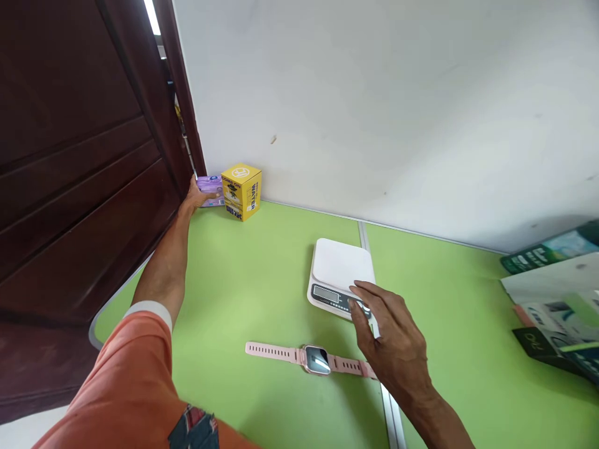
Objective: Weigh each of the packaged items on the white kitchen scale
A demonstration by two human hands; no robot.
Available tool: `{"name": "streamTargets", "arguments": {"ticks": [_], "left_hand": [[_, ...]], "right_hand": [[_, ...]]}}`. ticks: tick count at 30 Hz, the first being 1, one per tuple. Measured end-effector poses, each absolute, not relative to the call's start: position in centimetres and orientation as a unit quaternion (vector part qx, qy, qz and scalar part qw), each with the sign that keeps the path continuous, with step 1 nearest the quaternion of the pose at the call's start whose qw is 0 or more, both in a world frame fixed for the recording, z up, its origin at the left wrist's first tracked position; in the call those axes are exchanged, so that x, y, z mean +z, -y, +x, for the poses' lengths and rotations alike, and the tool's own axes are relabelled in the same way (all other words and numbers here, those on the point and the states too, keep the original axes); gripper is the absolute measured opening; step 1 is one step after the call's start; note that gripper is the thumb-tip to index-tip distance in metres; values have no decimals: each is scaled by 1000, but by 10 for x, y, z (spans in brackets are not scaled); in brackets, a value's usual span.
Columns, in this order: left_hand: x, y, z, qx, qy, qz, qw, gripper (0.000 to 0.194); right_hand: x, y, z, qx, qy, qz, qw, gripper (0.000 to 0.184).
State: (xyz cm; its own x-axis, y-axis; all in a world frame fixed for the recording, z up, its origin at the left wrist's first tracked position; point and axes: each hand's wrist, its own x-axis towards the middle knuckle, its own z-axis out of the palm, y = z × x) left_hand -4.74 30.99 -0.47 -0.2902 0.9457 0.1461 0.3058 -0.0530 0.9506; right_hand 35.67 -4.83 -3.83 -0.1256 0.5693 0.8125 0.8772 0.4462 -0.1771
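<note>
My left hand [197,197] reaches to the far left corner and is closed on a purple pack [211,185], its thumb across the front. A yellow box [241,192] printed with "WATER" stands right beside that pack. My right hand [390,330] hovers at the front right of a white digital scale [344,265], thumb and fingers bent but apart, holding nothing. It covers part of the scale's button panel; whether a fingertip touches it I cannot tell. Nearer to me lies a smartwatch [317,360] with a pink strap laid out flat, one strap end partly behind my right hand.
The green tabletop [276,268] meets a white wall [355,112] at the back. A dark wooden door [79,187] borders the left side. Several boxes, among them a black one [543,349] and a dark green one [552,249], are stacked at the right edge.
</note>
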Motion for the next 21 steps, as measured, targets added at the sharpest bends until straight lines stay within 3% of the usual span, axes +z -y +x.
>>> {"name": "streamTargets", "arguments": {"ticks": [8, 12, 15, 18, 21], "left_hand": [[3, -319, -54, 438, -630, 564, 305, 136], [9, -316, -58, 332, -636, 626, 304, 110], [7, -310, -45, 276, -678, 640, 233, 92], [2, -302, -26, 288, -721, 616, 136, 87], [-5, -291, -18, 332, -724, 587, 143, 72]], "right_hand": [[-35, 55, 359, -192, 738, -493, 418, 32], [-38, 51, 357, -190, 750, -484, 409, 24], [-40, 47, 351, -182, 754, -479, 411, 23], [-42, 45, 347, -171, 755, -475, 418, 23], [-43, 47, 348, -164, 755, -474, 423, 22]]}}
